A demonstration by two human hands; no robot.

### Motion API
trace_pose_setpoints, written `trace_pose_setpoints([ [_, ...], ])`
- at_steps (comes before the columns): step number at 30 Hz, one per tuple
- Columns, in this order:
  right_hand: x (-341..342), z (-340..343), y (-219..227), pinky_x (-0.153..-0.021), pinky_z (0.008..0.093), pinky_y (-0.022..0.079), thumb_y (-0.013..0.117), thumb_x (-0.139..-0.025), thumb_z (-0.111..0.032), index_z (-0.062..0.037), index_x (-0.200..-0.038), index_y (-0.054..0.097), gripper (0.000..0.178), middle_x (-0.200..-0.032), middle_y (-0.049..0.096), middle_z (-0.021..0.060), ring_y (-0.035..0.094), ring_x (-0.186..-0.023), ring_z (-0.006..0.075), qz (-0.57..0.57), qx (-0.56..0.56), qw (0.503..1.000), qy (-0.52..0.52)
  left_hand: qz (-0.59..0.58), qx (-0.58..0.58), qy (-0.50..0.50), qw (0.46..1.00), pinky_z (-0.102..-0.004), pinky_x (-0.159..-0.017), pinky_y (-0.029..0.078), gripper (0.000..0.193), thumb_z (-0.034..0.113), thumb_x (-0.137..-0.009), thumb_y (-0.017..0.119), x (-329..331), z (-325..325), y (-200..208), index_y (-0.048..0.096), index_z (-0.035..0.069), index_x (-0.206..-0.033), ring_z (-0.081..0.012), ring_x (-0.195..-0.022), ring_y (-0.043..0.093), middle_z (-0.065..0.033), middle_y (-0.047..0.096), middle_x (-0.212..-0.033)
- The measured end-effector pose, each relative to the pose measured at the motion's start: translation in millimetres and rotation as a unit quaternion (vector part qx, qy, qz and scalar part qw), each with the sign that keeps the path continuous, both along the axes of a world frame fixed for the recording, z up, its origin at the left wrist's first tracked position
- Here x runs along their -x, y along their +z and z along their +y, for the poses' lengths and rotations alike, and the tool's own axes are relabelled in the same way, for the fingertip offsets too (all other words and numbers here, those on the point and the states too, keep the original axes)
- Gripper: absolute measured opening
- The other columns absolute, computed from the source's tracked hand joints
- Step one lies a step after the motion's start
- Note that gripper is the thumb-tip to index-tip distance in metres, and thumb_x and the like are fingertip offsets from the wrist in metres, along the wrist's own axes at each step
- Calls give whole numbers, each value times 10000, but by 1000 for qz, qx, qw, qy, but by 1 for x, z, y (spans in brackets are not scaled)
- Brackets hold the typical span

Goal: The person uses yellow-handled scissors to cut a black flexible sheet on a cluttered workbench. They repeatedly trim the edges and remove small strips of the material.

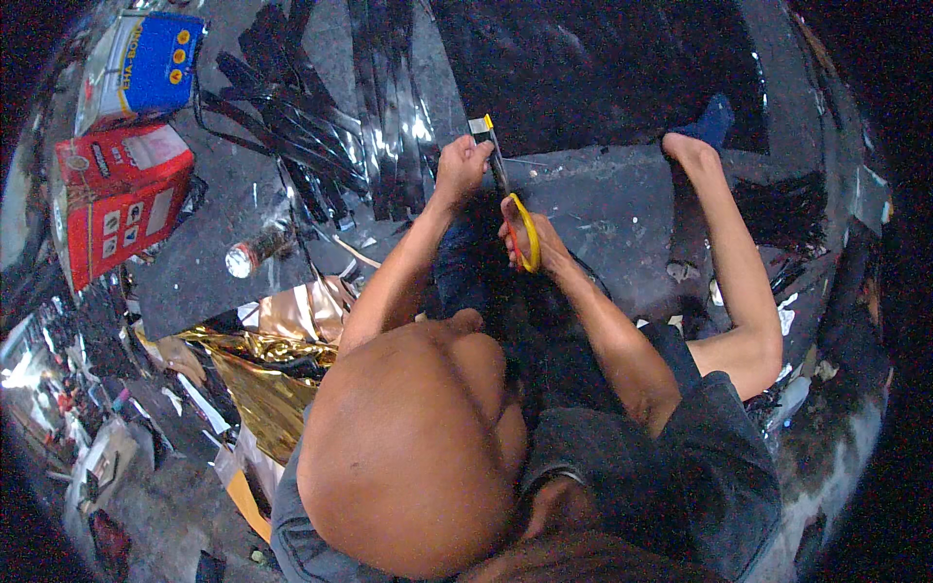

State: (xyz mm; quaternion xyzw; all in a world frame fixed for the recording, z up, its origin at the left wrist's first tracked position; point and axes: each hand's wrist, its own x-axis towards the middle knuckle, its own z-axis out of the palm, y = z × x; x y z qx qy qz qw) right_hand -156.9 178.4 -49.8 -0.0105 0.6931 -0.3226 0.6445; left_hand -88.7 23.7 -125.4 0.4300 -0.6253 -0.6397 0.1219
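My right hand (535,239) is closed around the yellow handle of a pair of scissors (531,219). Their dark blades point up and away, toward the other hand. Just beyond, my left hand (461,170) is closed, its thumb and fingers pinching a small flat piece (479,125) with a silvery face and a yellow edge. What this piece is, I cannot make out. The scissor tips lie close beside my left fingers; whether the blades touch anything is unclear. A large black sheet (612,73) lies flat on the floor beyond both hands.
Long shiny black strips (389,117) lie left of my left hand. Further left are a blue box-shaped can (160,63), a red box (126,204) and a cylindrical container (243,257). Gold foil (262,389) and scraps lie at lower left. Dark fringed strips (777,209) lie at right.
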Motion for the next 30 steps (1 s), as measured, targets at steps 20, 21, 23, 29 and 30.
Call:
trace_pose_setpoints([
  [20,7,-21,0,-325,308,369,407,-698,-799,-38,-623,465,767,-473,416,35,446,-349,166,78,32,996,33,83,-138,46,986,-226,-450,293,274,206,-855,572,4,-2,17,497,93,-617,-47,-496,380,53,463,-555],
  [21,10,-26,-3,-327,310,373,405,-714,-786,-40,-623,464,754,-473,414,36,449,-353,165,78,58,995,26,91,-158,47,982,-225,-449,294,277,211,-855,576,3,-2,18,497,94,-617,-46,-496,381,52,462,-555],
  [23,21,-42,-12,-333,315,379,401,-747,-761,-44,-622,461,730,-472,410,37,455,-361,163,79,112,990,13,83,-129,33,988,-222,-450,297,287,228,-858,582,1,-3,32,495,93,-621,-44,-499,387,51,462,-557],
  [29,57,-133,6,-635,429,456,274,-792,-755,28,-818,616,855,-674,593,202,601,-682,318,253,81,960,92,97,-108,24,989,-223,-468,291,306,274,-862,584,0,-9,67,483,91,-640,-40,-534,380,65,441,-585],
  [30,65,-145,3,-705,455,455,249,-795,-758,35,-847,630,881,-719,618,240,618,-766,360,306,83,943,103,93,-96,14,991,-226,-470,283,306,282,-863,582,-3,-9,66,479,93,-645,-40,-540,370,69,430,-590],
])
